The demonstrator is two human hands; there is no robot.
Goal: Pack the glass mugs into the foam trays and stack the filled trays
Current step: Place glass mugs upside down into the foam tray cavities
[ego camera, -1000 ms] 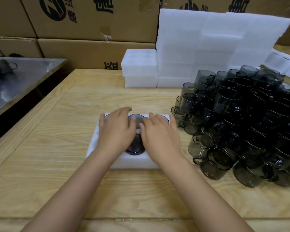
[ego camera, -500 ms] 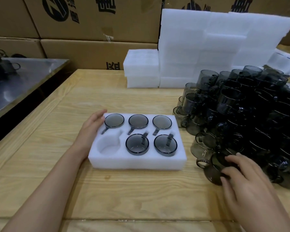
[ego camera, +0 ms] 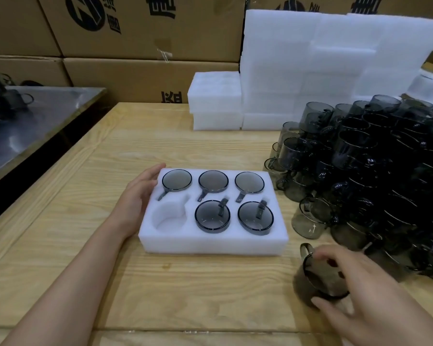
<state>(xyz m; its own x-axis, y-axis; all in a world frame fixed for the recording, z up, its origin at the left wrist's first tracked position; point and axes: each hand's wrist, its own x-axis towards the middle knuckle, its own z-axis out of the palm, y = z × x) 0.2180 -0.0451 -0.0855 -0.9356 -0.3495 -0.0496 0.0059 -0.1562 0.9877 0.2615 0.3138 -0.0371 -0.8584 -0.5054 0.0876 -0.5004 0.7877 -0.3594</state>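
A white foam tray [ego camera: 210,242] lies on the wooden table [ego camera: 90,248] in front of me. Several smoky glass mugs sit in its pockets, such as the near middle mug [ego camera: 212,216]; the front-left pocket [ego camera: 169,217] is empty. My left hand [ego camera: 140,196] rests flat against the tray's left side with its fingers straight. My right hand [ego camera: 360,288] grips a smoky glass mug [ego camera: 313,278] just off the tray's near right corner, its handle pointing up and left. A big heap of the same mugs [ego camera: 375,181] fills the right of the table.
Stacks of white foam trays [ego camera: 335,71] stand at the back of the table, with a lower stack [ego camera: 215,101] beside them. Cardboard boxes [ego camera: 125,28] line the wall behind. A steel table [ego camera: 35,126] holding a few mugs stands to the left, across a dark gap.
Both hands came off the top of the tray. My left hand settled on the tray's left side; my right hand reached the heap, took one mug and drew it toward me.
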